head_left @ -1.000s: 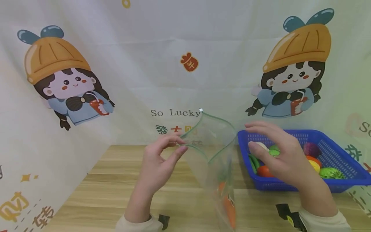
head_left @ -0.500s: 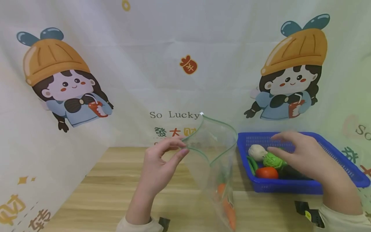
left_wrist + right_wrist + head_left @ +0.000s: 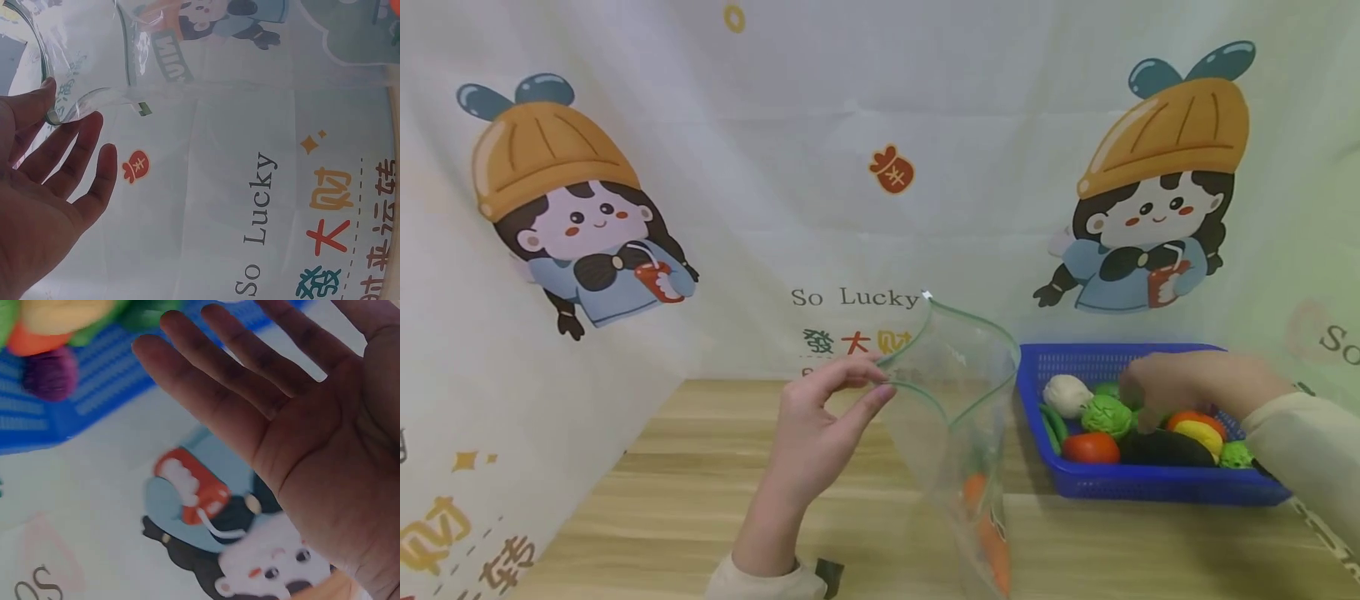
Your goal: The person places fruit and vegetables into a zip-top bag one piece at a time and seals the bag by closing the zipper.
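My left hand [image 3: 820, 433] pinches the rim of the clear bag [image 3: 958, 417] at frame centre, holding it open above the table [image 3: 647, 492], while my right hand [image 3: 1180, 385], fingers relaxed and apart, reaches over the vegetables in the blue basket [image 3: 1157, 483] at right.

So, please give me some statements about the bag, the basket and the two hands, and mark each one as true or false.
1. The left hand pinches the rim of the clear zip bag. True.
2. The bag is sealed shut. False: its mouth stands open.
3. A toy carrot lies inside the bag. True.
4. The right hand reaches over the blue basket. True.
5. The basket stands to the left of the bag. False: it stands to the right.
6. The right hand grips a red tomato. False: its fingers are straight and hold nothing.
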Available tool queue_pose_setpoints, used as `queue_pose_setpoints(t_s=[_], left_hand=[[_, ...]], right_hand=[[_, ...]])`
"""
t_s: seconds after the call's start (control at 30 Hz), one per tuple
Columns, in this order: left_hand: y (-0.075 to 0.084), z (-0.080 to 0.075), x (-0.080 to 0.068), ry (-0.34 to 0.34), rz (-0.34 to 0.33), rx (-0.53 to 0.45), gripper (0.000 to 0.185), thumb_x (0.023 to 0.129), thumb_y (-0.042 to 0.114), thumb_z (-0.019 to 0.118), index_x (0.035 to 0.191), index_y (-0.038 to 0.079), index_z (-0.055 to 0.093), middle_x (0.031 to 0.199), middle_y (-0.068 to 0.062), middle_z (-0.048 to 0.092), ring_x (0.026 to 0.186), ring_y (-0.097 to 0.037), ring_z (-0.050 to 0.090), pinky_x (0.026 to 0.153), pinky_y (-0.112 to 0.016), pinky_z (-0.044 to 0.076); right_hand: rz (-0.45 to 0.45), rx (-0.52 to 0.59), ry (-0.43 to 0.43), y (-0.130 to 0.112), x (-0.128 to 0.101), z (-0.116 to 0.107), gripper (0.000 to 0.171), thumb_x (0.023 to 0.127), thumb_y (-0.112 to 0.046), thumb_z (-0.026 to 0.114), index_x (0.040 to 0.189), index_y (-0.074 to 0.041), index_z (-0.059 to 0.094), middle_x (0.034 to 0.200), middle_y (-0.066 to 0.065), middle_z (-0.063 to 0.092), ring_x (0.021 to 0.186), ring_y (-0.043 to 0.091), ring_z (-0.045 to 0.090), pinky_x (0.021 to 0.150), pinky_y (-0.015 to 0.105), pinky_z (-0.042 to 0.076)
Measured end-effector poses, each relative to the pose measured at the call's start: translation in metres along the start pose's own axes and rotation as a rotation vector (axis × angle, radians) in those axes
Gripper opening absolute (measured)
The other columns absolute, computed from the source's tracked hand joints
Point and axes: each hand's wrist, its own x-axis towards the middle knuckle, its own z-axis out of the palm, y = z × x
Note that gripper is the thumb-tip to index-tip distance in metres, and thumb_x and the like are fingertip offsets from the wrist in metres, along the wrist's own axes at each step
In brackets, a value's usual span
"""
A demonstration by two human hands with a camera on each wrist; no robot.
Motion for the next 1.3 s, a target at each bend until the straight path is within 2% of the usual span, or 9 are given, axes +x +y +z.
queue_pose_setpoints(t_s=[0.13, 0.23, 0.43, 0.7, 0.97, 1.03, 1.13, 1.23, 1.3], left_hand=[[-0.002, 0.001, -0.001, 0.001, 0.014, -0.008, 0.013, 0.088, 0.004, 0.085, 0.096, 0.009, 0.076, 0.113, -0.007, 0.082, 0.118, -0.026, 0.076, 0.095, -0.034, 0.065], [-0.003, 0.0, -0.001, 0.001, 0.023, -0.01, 0.013, 0.089, 0.004, 0.085, 0.096, 0.009, 0.076, 0.113, -0.008, 0.082, 0.117, -0.027, 0.076, 0.095, -0.033, 0.065], [-0.002, 0.0, 0.0, -0.002, 0.019, -0.015, 0.013, 0.088, 0.003, 0.085, 0.096, 0.008, 0.076, 0.112, -0.008, 0.082, 0.118, -0.027, 0.076, 0.096, -0.033, 0.065], [-0.003, 0.002, -0.001, -0.018, 0.038, -0.031, 0.014, 0.087, 0.001, 0.085, 0.096, 0.007, 0.076, 0.113, -0.009, 0.082, 0.12, -0.029, 0.075, 0.094, -0.032, 0.065], [-0.003, 0.002, 0.0, -0.021, 0.053, -0.03, 0.013, 0.088, 0.003, 0.085, 0.097, 0.008, 0.077, 0.11, -0.007, 0.082, 0.12, -0.028, 0.075, 0.094, -0.031, 0.065], [-0.003, 0.003, 0.0, -0.019, 0.055, -0.029, 0.013, 0.089, 0.003, 0.085, 0.097, 0.009, 0.077, 0.109, -0.007, 0.082, 0.12, -0.028, 0.075, 0.095, -0.031, 0.064], [-0.003, 0.002, -0.001, -0.015, 0.048, -0.023, 0.013, 0.088, 0.003, 0.085, 0.097, 0.009, 0.077, 0.108, -0.007, 0.082, 0.12, -0.028, 0.075, 0.095, -0.031, 0.064], [-0.002, 0.003, -0.001, -0.011, 0.04, -0.016, 0.014, 0.087, 0.003, 0.086, 0.097, 0.008, 0.077, 0.108, -0.006, 0.083, 0.12, -0.027, 0.075, 0.095, -0.031, 0.064], [-0.003, 0.005, -0.001, -0.013, 0.045, -0.017, 0.013, 0.088, 0.003, 0.085, 0.097, 0.008, 0.077, 0.108, -0.007, 0.083, 0.12, -0.028, 0.075, 0.095, -0.031, 0.064]], right_hand=[[0.108, 0.016, -0.037, 0.009, 0.003, 0.018, 0.055, 0.087, -0.023, 0.088, 0.131, 0.002, 0.065, 0.132, 0.033, 0.064, 0.096, 0.04, 0.069, 0.06, 0.05, 0.066], [0.141, 0.008, -0.045, 0.013, 0.006, 0.029, 0.056, 0.085, -0.024, 0.09, 0.129, 0.0, 0.065, 0.13, 0.033, 0.064, 0.097, 0.042, 0.068, 0.06, 0.051, 0.066], [0.143, 0.0, -0.043, 0.016, 0.013, 0.037, 0.055, 0.085, -0.019, 0.09, 0.127, 0.005, 0.064, 0.12, 0.026, 0.069, 0.092, 0.038, 0.069, 0.058, 0.051, 0.065], [0.132, 0.017, -0.049, 0.017, 0.01, 0.034, 0.055, 0.085, -0.017, 0.09, 0.127, 0.005, 0.064, 0.12, 0.025, 0.069, 0.092, 0.037, 0.07, 0.059, 0.05, 0.066], [0.077, -0.001, -0.047, 0.008, 0.001, 0.014, 0.056, 0.086, -0.015, 0.088, 0.13, 0.009, 0.063, 0.123, 0.029, 0.069, 0.091, 0.033, 0.071, 0.059, 0.045, 0.067], [0.043, -0.025, -0.026, 0.005, -0.001, 0.007, 0.054, 0.087, -0.016, 0.088, 0.128, 0.009, 0.064, 0.118, 0.027, 0.07, 0.086, 0.03, 0.07, 0.059, 0.043, 0.067], [-0.015, -0.082, 0.058, -0.005, -0.007, -0.01, 0.056, 0.085, -0.018, 0.089, 0.128, 0.009, 0.065, 0.116, 0.024, 0.072, 0.089, 0.03, 0.07, 0.071, 0.05, 0.068], [-0.082, -0.13, 0.202, -0.023, -0.018, -0.036, 0.059, 0.084, -0.022, 0.09, 0.13, 0.007, 0.066, 0.116, 0.019, 0.075, 0.097, 0.03, 0.071, 0.082, 0.054, 0.066], [-0.116, -0.14, 0.302, -0.04, -0.029, -0.057, 0.06, 0.084, -0.026, 0.09, 0.132, 0.003, 0.066, 0.114, 0.013, 0.076, 0.099, 0.028, 0.071, 0.083, 0.052, 0.065]])
